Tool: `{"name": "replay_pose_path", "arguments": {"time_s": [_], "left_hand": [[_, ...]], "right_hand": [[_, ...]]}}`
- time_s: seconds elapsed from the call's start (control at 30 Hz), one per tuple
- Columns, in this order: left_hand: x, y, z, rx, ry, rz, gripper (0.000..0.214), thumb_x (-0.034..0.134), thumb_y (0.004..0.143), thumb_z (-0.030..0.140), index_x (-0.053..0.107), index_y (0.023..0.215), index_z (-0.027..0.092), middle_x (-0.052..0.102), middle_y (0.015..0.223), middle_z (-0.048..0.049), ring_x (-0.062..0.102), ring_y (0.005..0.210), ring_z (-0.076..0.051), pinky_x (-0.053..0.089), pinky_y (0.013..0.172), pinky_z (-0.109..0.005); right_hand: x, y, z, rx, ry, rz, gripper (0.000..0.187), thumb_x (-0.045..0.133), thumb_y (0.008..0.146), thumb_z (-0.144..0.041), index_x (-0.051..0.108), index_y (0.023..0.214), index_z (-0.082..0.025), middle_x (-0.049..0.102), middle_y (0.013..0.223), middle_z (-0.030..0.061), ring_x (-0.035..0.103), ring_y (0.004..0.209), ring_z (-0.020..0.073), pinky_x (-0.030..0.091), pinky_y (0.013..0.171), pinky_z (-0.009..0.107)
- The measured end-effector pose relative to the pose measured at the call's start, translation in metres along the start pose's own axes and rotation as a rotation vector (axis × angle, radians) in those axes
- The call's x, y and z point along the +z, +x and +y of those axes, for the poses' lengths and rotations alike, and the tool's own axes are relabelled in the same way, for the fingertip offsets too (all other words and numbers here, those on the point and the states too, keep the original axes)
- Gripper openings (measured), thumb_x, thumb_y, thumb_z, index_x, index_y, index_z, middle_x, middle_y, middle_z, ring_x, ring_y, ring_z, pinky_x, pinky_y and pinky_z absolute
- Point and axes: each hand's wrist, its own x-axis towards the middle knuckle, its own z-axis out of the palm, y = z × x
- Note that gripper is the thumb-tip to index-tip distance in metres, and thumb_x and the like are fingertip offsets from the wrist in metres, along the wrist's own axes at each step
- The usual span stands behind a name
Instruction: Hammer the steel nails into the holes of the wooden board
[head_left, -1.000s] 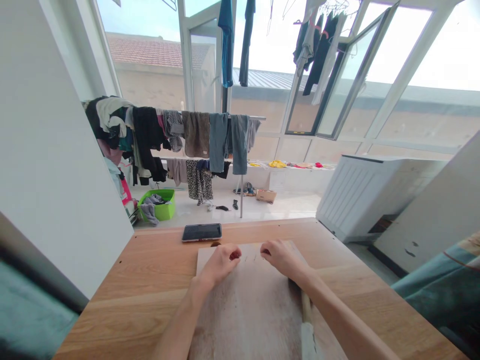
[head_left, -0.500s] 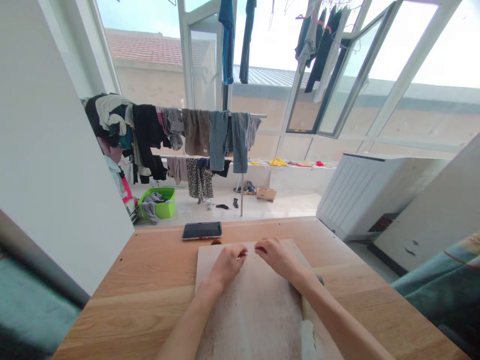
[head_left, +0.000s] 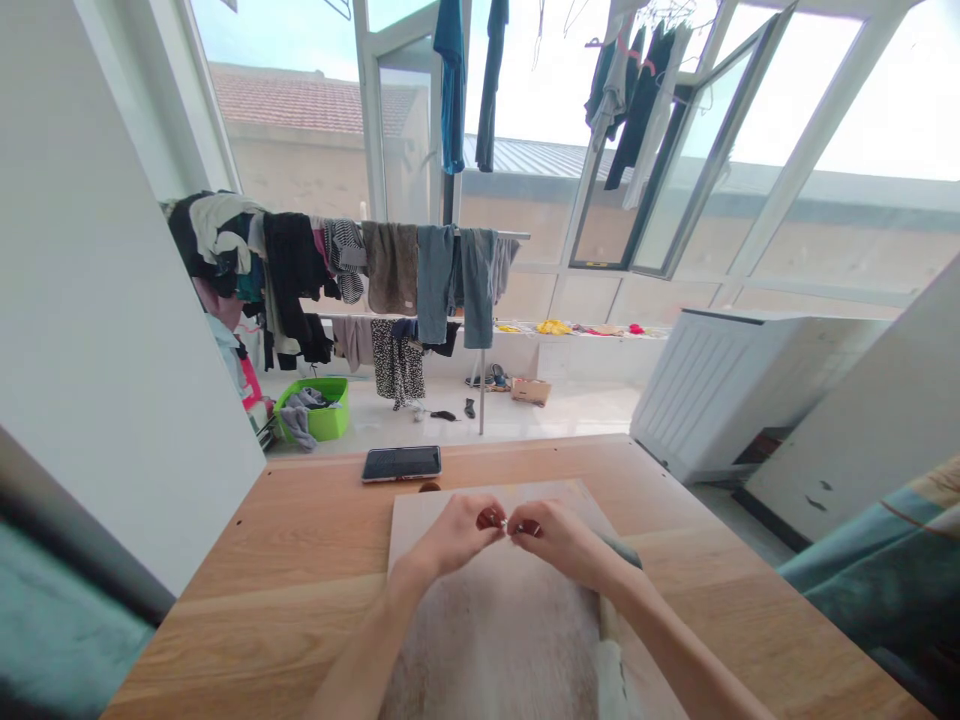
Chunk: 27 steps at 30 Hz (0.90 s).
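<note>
Over the far half of a pale, worn board point(head_left: 499, 640), my left hand point(head_left: 466, 532) and my right hand point(head_left: 551, 540) meet fingertip to fingertip. Both are closed in a pinch. A tiny whitish thing shows between the fingertips, too small to name. Partly under my right forearm, at the board's right side, lies a long tool with a pale handle point(head_left: 611, 675) and a dark grey end point(head_left: 622, 550); its middle is hidden by the arm.
The board rests on a wooden table point(head_left: 300, 580). A phone point(head_left: 402, 462) lies near the far edge, with a small round brown thing point(head_left: 430, 487) close to it. Beyond stand a laundry rack point(head_left: 482, 390), a green basket point(head_left: 330, 420) and a white ribbed appliance point(head_left: 697, 390).
My hands have come together from a small gap, so the fingertips now meet. The camera view has shifted slightly.
</note>
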Motion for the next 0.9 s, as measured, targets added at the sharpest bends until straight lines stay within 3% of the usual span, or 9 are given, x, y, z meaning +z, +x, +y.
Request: {"name": "replay_pose_path", "arguments": {"time_s": [0.17, 0.33, 0.43, 0.53, 0.6, 0.7, 0.8, 0.9], "left_hand": [[-0.008, -0.005, 0.008, -0.033, -0.116, -0.145, 0.016, 0.068, 0.077, 0.024, 0.069, 0.09, 0.016, 0.073, 0.079, -0.0025, 0.068, 0.076, -0.018, 0.051, 0.069, -0.025], [-0.026, -0.014, 0.027, -0.078, -0.155, -0.271, 0.031, 0.071, 0.078, 0.031, 0.066, 0.105, 0.016, 0.075, 0.102, -0.0098, 0.071, 0.086, -0.02, 0.053, 0.069, -0.025], [-0.039, -0.02, 0.033, -0.08, -0.031, -0.179, 0.034, 0.066, 0.082, 0.036, 0.065, 0.11, 0.017, 0.073, 0.109, -0.0095, 0.07, 0.084, -0.019, 0.053, 0.066, -0.024], [-0.05, -0.024, 0.034, -0.071, 0.093, -0.056, 0.034, 0.063, 0.085, 0.04, 0.066, 0.11, 0.017, 0.073, 0.106, -0.0074, 0.069, 0.082, -0.018, 0.053, 0.071, -0.026], [-0.055, -0.027, 0.037, -0.051, 0.149, -0.007, 0.033, 0.06, 0.087, 0.041, 0.066, 0.11, 0.017, 0.074, 0.102, -0.0067, 0.069, 0.084, -0.019, 0.053, 0.076, -0.028], [-0.062, -0.035, 0.051, -0.008, 0.202, 0.048, 0.033, 0.059, 0.09, 0.041, 0.066, 0.112, 0.018, 0.074, 0.104, -0.0073, 0.068, 0.089, -0.02, 0.052, 0.08, -0.029], [-0.06, -0.052, 0.067, 0.004, 0.258, 0.061, 0.033, 0.058, 0.092, 0.041, 0.065, 0.116, 0.02, 0.072, 0.112, -0.0069, 0.068, 0.094, -0.021, 0.051, 0.084, -0.03], [-0.043, -0.082, 0.071, -0.048, 0.427, 0.051, 0.029, 0.059, 0.091, 0.035, 0.066, 0.116, 0.022, 0.071, 0.114, -0.0081, 0.066, 0.103, -0.026, 0.047, 0.093, -0.035]], "right_hand": [[-0.004, -0.015, -0.007, 0.007, 0.147, -0.04, 0.004, 0.063, 0.078, -0.019, 0.066, 0.081, -0.02, 0.071, 0.068, -0.0024, 0.06, 0.063, 0.0127, 0.041, 0.058, 0.02], [-0.014, -0.022, -0.016, 0.007, 0.253, -0.076, 0.014, 0.059, 0.088, -0.031, 0.065, 0.094, -0.02, 0.075, 0.075, -0.0001, 0.067, 0.068, 0.0142, 0.048, 0.062, 0.021], [-0.018, -0.029, -0.018, 0.006, 0.246, -0.042, 0.015, 0.058, 0.089, -0.031, 0.067, 0.097, -0.021, 0.075, 0.08, 0.0011, 0.068, 0.072, 0.015, 0.05, 0.066, 0.023], [-0.014, -0.044, -0.009, 0.018, 0.187, 0.095, 0.012, 0.058, 0.088, -0.03, 0.066, 0.092, -0.022, 0.072, 0.09, 0.0024, 0.066, 0.078, 0.016, 0.05, 0.072, 0.025], [-0.005, -0.063, 0.003, 0.044, 0.127, 0.21, 0.015, 0.057, 0.089, -0.034, 0.064, 0.084, -0.023, 0.067, 0.082, 0.0006, 0.064, 0.073, 0.0162, 0.05, 0.07, 0.025], [0.014, -0.102, 0.033, 0.145, 0.065, 0.316, 0.035, 0.042, 0.097, -0.047, 0.062, 0.079, -0.025, 0.061, 0.065, -0.0007, 0.061, 0.061, 0.0171, 0.049, 0.06, 0.026], [0.029, -0.146, 0.078, 0.193, -0.101, 0.503, 0.03, 0.045, 0.095, -0.048, 0.068, 0.09, -0.029, 0.067, 0.088, 0.0053, 0.067, 0.083, 0.023, 0.055, 0.077, 0.034], [0.037, -0.182, 0.128, 0.215, -0.27, 0.645, 0.031, 0.056, 0.084, -0.05, 0.07, 0.106, -0.033, 0.071, 0.104, 0.0101, 0.067, 0.099, 0.0308, 0.057, 0.087, 0.046]]}}
